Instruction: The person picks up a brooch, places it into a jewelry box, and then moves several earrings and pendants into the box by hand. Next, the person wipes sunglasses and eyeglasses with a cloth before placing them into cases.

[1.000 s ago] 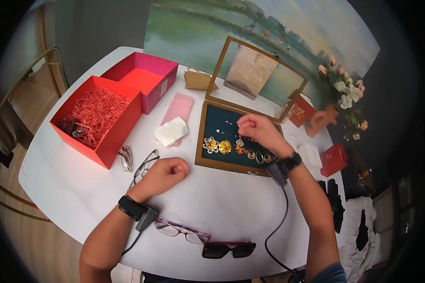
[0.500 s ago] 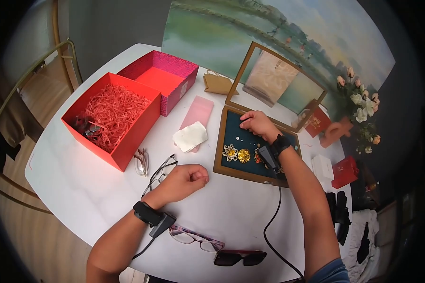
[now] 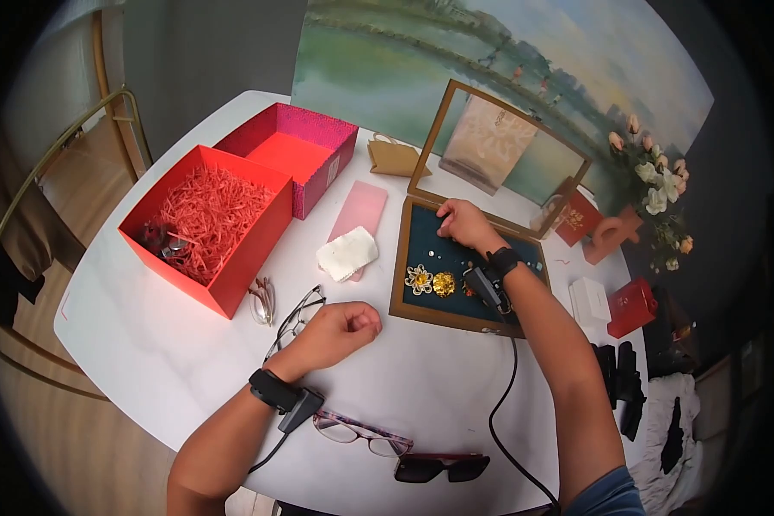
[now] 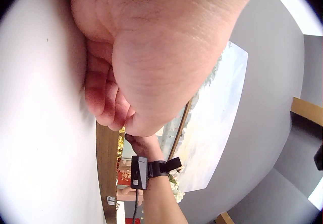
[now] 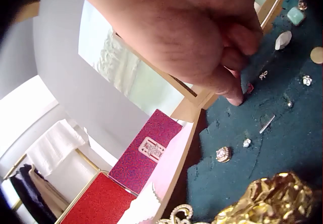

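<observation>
My right hand [image 3: 470,225] reaches into the open wooden jewelry box [image 3: 397,297], at the upper left of its dark green lining. In the right wrist view, its fingertips pinch at a small pink stud [image 5: 250,88] set in that lining. Beside it sit a tiny bow-shaped stud [image 5: 263,75] and a white stone piece [image 5: 283,40]. Nearer the front are a gold flower brooch [image 3: 443,284] and a silver-and-gold flower brooch [image 3: 418,279]. My left hand [image 3: 340,331] rests on the table, fingers loosely curled and holding nothing, beside black-framed glasses [image 3: 294,320].
The box's glass lid [image 3: 563,163] stands raised behind. To the left are a red box [image 3: 254,249] with shredded paper and a magenta box [image 3: 327,176]. A white cloth [image 3: 347,254] lies on a pink case [image 3: 361,206]. Patterned glasses [image 3: 344,433] and sunglasses [image 3: 443,468] lie in front.
My right hand has moved toward the back left of the jewelry box, down to the pink stud. The head view has shifted; my left hand stays by the glasses.
</observation>
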Available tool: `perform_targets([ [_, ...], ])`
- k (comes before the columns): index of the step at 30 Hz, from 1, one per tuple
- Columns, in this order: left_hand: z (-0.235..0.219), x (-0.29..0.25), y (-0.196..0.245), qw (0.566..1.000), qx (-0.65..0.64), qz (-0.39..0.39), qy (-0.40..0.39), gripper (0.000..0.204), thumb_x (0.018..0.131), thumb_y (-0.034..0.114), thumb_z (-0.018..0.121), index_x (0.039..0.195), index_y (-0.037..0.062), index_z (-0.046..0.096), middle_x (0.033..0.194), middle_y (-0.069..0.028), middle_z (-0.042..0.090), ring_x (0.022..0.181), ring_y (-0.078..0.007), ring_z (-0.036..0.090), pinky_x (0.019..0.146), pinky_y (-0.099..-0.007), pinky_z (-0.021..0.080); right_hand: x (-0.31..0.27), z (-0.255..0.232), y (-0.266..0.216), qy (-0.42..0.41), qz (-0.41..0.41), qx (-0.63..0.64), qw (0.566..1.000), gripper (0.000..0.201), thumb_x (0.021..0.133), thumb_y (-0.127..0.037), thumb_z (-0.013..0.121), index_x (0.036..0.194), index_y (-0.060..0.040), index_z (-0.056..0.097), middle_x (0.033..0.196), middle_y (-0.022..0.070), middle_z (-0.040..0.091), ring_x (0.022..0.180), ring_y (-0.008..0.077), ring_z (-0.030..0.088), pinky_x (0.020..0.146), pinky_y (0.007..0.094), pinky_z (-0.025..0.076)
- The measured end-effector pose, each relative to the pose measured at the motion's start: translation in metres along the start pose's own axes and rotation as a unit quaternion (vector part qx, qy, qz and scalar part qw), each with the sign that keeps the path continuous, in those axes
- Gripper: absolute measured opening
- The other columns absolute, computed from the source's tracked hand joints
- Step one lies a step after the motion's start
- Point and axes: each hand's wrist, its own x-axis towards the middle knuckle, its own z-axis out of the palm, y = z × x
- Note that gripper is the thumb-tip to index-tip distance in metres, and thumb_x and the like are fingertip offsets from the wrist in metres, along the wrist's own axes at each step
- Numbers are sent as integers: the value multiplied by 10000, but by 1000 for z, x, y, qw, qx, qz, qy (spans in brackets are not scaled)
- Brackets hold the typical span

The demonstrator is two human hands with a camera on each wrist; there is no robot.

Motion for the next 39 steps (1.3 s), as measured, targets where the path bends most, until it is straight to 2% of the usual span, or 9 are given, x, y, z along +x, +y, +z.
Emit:
perform_targets([
  [3,-1,0,-2,1000,-1,5,1,48,925,46,621,959,29,650,803,71,574,745,-5,506,694,-186,452,-9,-12,-11,26,12,82,996,255,770,-30,768,997,-15,653,778,44,666,718,125,615,640,278,491],
  [8,0,1,-2,1000,19,-2,-3,53,926,50,620,965,25,646,817,72,572,753,-7,504,696,-188,451,-70,-37,-24,26,-97,124,987,161,913,-94,645,1047,-5,653,816,15,657,725,97,580,639,266,477],
  [13,0,0,-3,999,38,20,-1,68,929,71,622,970,22,644,839,72,575,768,-10,504,698,-191,450,-200,-42,-57,-89,-6,181,979,150,970,-70,571,1072,-29,673,882,-2,649,759,56,548,682,225,471],
  [20,1,-5,-1,993,103,43,25,89,937,124,621,927,41,654,794,76,550,737,-19,472,626,-205,418,-328,10,-13,-123,21,291,949,170,956,-12,525,1016,-53,678,894,-14,630,792,62,544,688,231,469],
  [24,6,-5,5,997,71,22,19,93,963,126,605,903,55,601,761,50,539,650,-32,464,565,-197,383,-347,25,13,-81,48,436,895,113,950,-13,536,991,-53,633,875,5,616,689,63,504,607,215,427],
  [26,9,-7,11,999,39,0,37,87,973,102,595,902,52,595,770,18,577,667,-58,527,588,-213,424,-343,27,14,-63,33,476,877,81,951,-11,534,990,-52,592,880,23,614,664,66,490,589,220,419],
  [30,7,-2,10,996,5,67,51,67,976,83,589,926,38,593,797,-4,590,699,-92,571,651,-244,478,-339,36,22,-51,-27,553,831,90,945,4,517,956,-67,464,884,70,601,612,67,448,542,232,391],
  [37,10,-9,40,993,23,73,93,74,979,100,577,941,38,591,815,-12,593,732,-104,583,684,-254,495,-340,39,24,-56,-36,552,831,105,938,-7,512,920,-92,452,871,56,593,608,62,453,532,226,389],
  [39,1,-14,50,990,88,77,84,85,971,94,580,912,35,592,817,-13,586,750,-103,578,686,-249,480,-340,45,27,-29,-64,508,859,80,961,-47,559,925,-98,508,886,34,602,635,60,479,557,211,406],
])
